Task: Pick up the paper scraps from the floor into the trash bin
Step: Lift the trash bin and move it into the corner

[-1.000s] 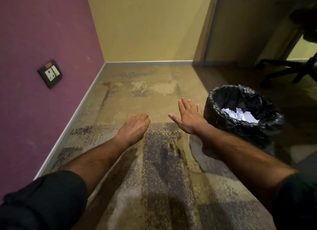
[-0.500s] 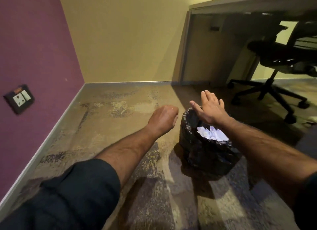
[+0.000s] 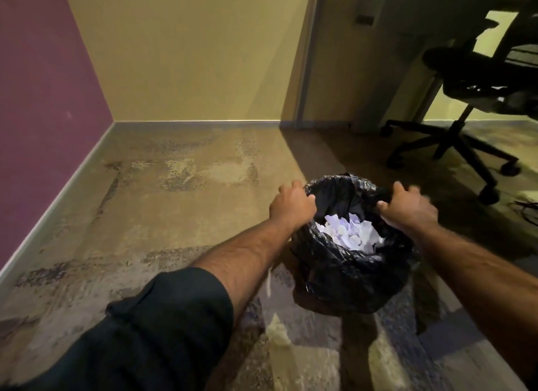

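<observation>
A trash bin (image 3: 349, 277) lined with a black plastic bag stands on the patterned carpet at centre right. White crumpled paper scraps (image 3: 349, 233) fill its inside. My left hand (image 3: 291, 205) grips the left side of the bin's rim, fingers curled over the bag. On the opposite side my right hand (image 3: 407, 208) grips the right rim, slightly blurred. No loose scraps show on the carpet around the bin.
A purple wall (image 3: 43, 99) runs along the left and a yellow wall (image 3: 189, 55) closes the back. A black office chair (image 3: 471, 99) on castors stands at the right, under a desk. Open carpet (image 3: 160, 216) lies left of the bin.
Both hands moved from hovering in the air onto the bin's rim and curled round it. The view swung, so the wall socket left the frame.
</observation>
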`<move>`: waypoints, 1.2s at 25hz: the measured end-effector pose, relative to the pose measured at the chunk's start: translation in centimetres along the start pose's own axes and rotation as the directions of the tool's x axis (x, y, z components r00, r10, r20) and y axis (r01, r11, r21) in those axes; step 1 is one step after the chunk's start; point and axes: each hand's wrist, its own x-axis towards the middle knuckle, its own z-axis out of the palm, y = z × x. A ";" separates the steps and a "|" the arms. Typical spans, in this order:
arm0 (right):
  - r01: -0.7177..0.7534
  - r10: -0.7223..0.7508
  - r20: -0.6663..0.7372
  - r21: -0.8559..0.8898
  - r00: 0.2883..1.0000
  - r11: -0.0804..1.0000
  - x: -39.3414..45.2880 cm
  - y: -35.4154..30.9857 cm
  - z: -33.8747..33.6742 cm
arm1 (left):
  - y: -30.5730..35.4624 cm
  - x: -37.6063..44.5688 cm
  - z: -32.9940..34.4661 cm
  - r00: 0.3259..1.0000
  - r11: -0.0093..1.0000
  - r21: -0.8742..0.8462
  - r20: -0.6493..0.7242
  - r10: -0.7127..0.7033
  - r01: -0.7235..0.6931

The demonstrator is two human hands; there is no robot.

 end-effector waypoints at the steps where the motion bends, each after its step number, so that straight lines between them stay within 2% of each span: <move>1: -0.039 0.039 0.056 -0.003 0.998 0.999 -0.1 0.5 0.2 | 0.0 0.1 0.3 0.996 0.998 -0.027 0.063 -0.057 0.059; 4: -0.095 0.094 0.129 -0.002 0.987 0.995 -0.3 1.2 -0.1 | -0.1 0.3 0.2 0.989 0.995 -0.063 0.131 -0.073 0.082; 7: -0.060 0.057 0.107 0.027 0.993 0.998 0.5 0.1 -1.0 | -0.5 1.7 -1.6 0.992 0.994 -0.068 0.095 -0.083 0.090; 11: -0.042 0.034 0.074 0.104 0.997 0.994 0.1 -4.5 -2.9 | -2.0 3.0 -6.9 0.981 0.978 -0.105 0.086 -0.173 0.181; 15: 0.026 -0.030 0.016 0.235 0.999 0.972 0.1 -11.4 -7.4 | -3.7 4.1 -14.6 0.955 0.926 -0.238 0.015 -0.297 0.292; 19: 0.111 -0.112 -0.016 0.311 0.994 0.944 0.0 -19.5 -11.4 | -6.5 5.0 -21.6 0.884 0.785 -0.463 -0.007 -0.468 0.412; 22: 0.142 -0.156 0.013 0.345 0.988 0.928 -0.4 -25.4 -14.6 | -9.2 5.7 -27.6 0.855 0.760 -0.460 -0.003 -0.519 0.460; 25: 0.151 -0.181 0.029 0.435 0.983 0.888 -1.0 -30.9 -18.1 | -11.6 6.8 -33.4 0.855 0.765 -0.456 -0.017 -0.519 0.455; 30: 0.127 -0.156 0.004 0.560 0.988 0.819 -1.5 -41.1 -25.2 | -16.3 8.4 -42.8 0.767 0.724 -0.447 -0.121 -0.631 0.525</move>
